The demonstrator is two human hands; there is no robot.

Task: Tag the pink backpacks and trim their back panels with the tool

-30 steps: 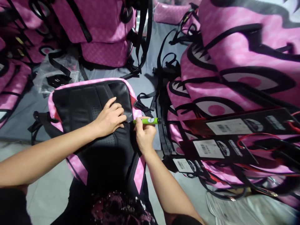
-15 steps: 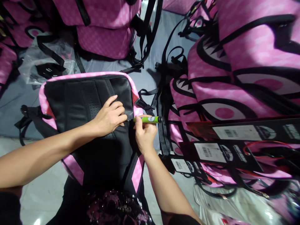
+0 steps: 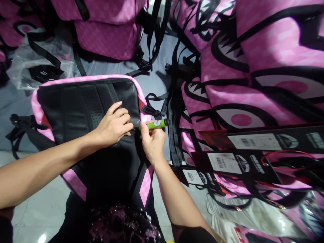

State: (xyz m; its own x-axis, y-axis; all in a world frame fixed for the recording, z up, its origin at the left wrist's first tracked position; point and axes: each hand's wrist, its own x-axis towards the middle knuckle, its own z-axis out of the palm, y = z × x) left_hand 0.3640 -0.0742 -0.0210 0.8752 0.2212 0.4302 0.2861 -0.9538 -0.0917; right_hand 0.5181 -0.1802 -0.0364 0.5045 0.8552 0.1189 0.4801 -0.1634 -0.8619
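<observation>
A black backpack with pink checkered edging lies with its back panel and straps upward, its lower part towards my lap. My left hand rests on the panel, little finger raised, with index finger and thumb closed at the material near the right edge. Exactly what they pinch is hidden. Between the fingers of my right hand is a green pen-shaped tool with a black end and a pale label. Its tip points left at the backpack's side seam, close to my left fingertips.
Pink backpacks with shark-mouth and eye prints are piled at the right, black hang tags sticking out. Another pink backpack stands at the back. A clear plastic bag lies back left on the grey sheet.
The backpack and both hands sit slightly farther left in view. The green tool has tilted, its black end now higher, and its tip is less exposed.
</observation>
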